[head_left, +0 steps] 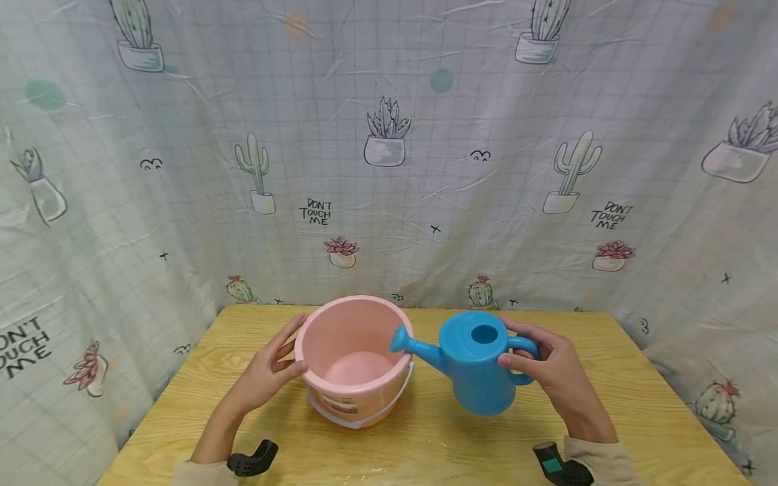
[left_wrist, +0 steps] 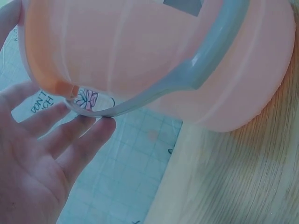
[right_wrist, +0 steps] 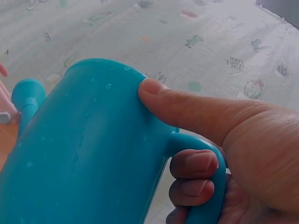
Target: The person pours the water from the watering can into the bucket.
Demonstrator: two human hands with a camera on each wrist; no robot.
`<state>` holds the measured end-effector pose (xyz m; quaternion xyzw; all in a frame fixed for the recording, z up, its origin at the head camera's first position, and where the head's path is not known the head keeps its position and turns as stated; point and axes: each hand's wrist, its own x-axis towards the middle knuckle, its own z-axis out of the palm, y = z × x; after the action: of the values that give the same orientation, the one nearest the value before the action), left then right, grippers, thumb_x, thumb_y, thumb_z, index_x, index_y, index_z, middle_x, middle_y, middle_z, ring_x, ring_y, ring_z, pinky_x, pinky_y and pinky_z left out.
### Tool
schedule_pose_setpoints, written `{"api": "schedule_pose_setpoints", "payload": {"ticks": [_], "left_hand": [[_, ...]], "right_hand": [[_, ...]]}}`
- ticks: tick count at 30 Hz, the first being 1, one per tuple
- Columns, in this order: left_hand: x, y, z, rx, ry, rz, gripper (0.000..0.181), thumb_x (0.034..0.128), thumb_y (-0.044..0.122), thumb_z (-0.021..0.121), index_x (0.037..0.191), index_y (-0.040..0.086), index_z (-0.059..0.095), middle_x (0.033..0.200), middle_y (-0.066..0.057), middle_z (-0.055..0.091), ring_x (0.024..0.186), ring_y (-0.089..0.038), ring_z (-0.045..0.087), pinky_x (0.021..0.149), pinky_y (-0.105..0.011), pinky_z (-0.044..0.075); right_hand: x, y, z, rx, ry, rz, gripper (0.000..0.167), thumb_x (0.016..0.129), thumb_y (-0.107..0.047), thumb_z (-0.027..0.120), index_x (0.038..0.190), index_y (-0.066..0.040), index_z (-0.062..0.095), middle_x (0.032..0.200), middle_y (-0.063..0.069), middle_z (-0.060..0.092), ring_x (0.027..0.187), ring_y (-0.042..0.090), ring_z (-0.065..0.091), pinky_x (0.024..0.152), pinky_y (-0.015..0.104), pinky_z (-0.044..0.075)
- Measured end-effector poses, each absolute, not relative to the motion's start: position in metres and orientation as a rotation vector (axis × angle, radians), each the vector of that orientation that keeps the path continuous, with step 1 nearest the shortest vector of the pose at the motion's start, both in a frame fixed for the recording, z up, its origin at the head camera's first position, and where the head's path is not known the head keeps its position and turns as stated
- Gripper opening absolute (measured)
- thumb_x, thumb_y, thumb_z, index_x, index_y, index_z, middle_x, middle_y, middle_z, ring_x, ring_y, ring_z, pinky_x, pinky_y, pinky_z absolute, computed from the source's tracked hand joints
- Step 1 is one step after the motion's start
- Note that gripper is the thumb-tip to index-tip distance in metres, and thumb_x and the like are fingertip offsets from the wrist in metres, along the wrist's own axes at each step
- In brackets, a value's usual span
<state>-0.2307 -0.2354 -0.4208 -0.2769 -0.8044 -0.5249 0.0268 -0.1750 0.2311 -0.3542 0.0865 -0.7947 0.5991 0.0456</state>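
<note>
A pink bucket [head_left: 358,390] with a pale carrying handle [head_left: 398,398] stands on the wooden table. Against its left side rests my left hand [head_left: 269,368], the thumb at the rim and the fingers spread. In the left wrist view, fingertips [left_wrist: 106,125] touch the carrying handle near where it joins the bucket. My right hand [head_left: 556,364] grips the blue watering can [head_left: 480,371] by its handle, fingers curled round it and thumb [right_wrist: 154,88] pressed on the body. The can's spout head [head_left: 400,339] is over the bucket's right rim. Whether the can's base touches the table I cannot tell.
The light wooden table [head_left: 608,405] reaches back to a curtain [head_left: 425,202] printed with cacti, which also hangs at both sides. Black straps or devices [head_left: 255,459] sit at both wrists. Water drops show on the can's wall in the right wrist view.
</note>
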Motion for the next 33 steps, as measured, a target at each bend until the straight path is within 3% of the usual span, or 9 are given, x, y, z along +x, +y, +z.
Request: {"api": "schedule_pose_setpoints", "payload": {"ticks": [4,6,9,14,16,24,33], "left_hand": [[-0.2302,-0.2363,-0.4215,-0.852,-2.495,-1.619,0.071,0.0956,0.008,0.059,0.156,0.02,0.023,0.163,-0.009,0.017,0.137,0.003,0.035,0.094,-0.021,0.051],[-0.2298,-0.2359,-0.4211,-0.851,-2.497,-1.612,0.07,0.0959,0.008,0.059,0.155,0.021,0.024,0.163,-0.008,0.018,0.135,0.008,0.035,0.095,-0.02,0.05],[-0.2293,-0.2351,-0.4205,-0.848,-2.5,-1.612,0.07,0.0963,0.009,0.059,0.155,0.021,0.024,0.163,-0.007,0.018,0.138,0.001,0.035,0.095,-0.02,0.049],[-0.2296,-0.2357,-0.4209,-0.831,-2.509,-1.599,0.068,0.0972,0.009,0.057,0.155,0.021,0.024,0.163,-0.007,0.019,0.142,-0.027,0.034,0.094,-0.019,0.05],[-0.2302,-0.2363,-0.4215,-0.828,-2.511,-1.597,0.067,0.0977,0.009,0.056,0.155,0.021,0.025,0.163,-0.007,0.019,0.142,-0.031,0.034,0.094,-0.019,0.05],[-0.2282,-0.2385,-0.425,-0.834,-2.497,-1.672,0.065,0.0988,0.005,0.052,0.155,0.019,0.024,0.163,-0.011,0.016,0.135,0.01,0.035,0.093,-0.017,0.05],[-0.2326,-0.2348,-0.4205,-0.872,-2.457,-1.63,0.064,0.0975,0.004,0.054,0.154,0.016,0.027,0.162,-0.012,0.02,0.134,0.011,0.035,0.092,-0.016,0.05]], "right_hand": [[-0.1752,0.231,-0.3546,0.271,-2.429,1.835,0.058,0.09,-0.015,0.07,0.143,-0.007,0.048,0.117,-0.021,0.062,0.102,0.007,0.065,0.085,0.027,0.054],[-0.1758,0.2311,-0.3544,0.278,-2.431,1.825,0.058,0.09,-0.016,0.07,0.143,-0.007,0.048,0.117,-0.021,0.063,0.102,0.007,0.065,0.085,0.028,0.054],[-0.1768,0.2317,-0.354,0.287,-2.434,1.796,0.057,0.09,-0.016,0.07,0.142,-0.007,0.049,0.116,-0.022,0.062,0.101,0.006,0.064,0.085,0.027,0.054],[-0.1774,0.2322,-0.354,0.3,-2.431,1.78,0.057,0.089,-0.015,0.07,0.141,-0.006,0.05,0.116,-0.021,0.062,0.1,0.006,0.064,0.084,0.026,0.054],[-0.1775,0.2318,-0.3546,0.297,-2.428,1.78,0.057,0.089,-0.015,0.071,0.141,-0.005,0.05,0.116,-0.02,0.062,0.1,0.006,0.064,0.084,0.026,0.054],[-0.1757,0.231,-0.3582,0.323,-2.429,1.787,0.057,0.089,-0.014,0.07,0.141,-0.005,0.05,0.116,-0.019,0.063,0.095,0.009,0.064,0.084,0.029,0.053],[-0.1751,0.234,-0.3552,0.321,-2.42,1.779,0.057,0.089,-0.014,0.07,0.142,-0.004,0.049,0.113,-0.014,0.065,0.096,0.009,0.065,0.083,0.027,0.054]]}}
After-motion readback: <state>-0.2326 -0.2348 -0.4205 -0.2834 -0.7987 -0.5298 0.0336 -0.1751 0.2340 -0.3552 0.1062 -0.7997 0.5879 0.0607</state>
